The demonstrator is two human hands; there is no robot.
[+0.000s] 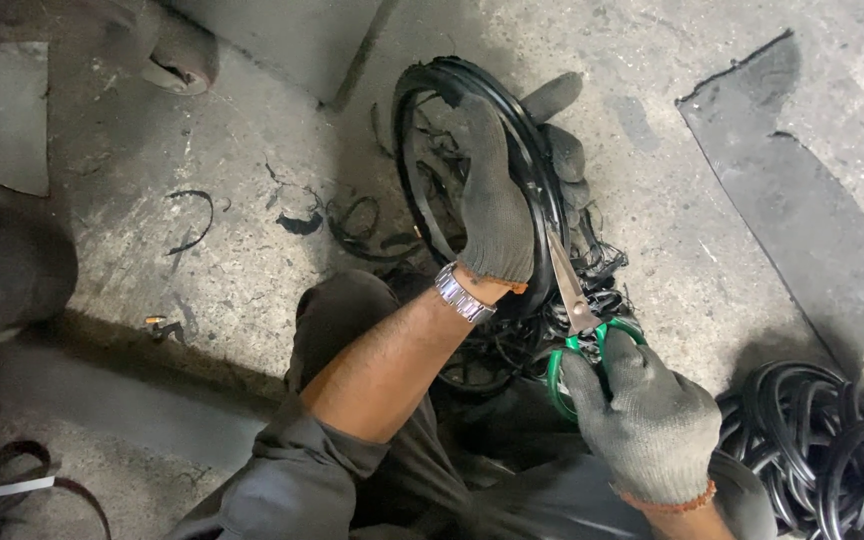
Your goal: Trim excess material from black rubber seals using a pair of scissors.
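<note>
My left hand [494,195], in a grey knit glove with a metal watch at the wrist, grips the near rim of a black rubber ring [422,95] held upright over the concrete floor. My right hand [647,420], also gloved, holds green-handled scissors [574,305] whose blades point up against the ring's right edge, just beside my left palm. Thin black rubber trimmings [592,275] are heaped under and behind the ring.
A pile of black rubber rings [832,440] lies at the lower right. Loose rubber scraps [192,215] are scattered on the floor to the left. A dark patch [792,200] marks the concrete at right. Another black band [12,485] sits bottom left.
</note>
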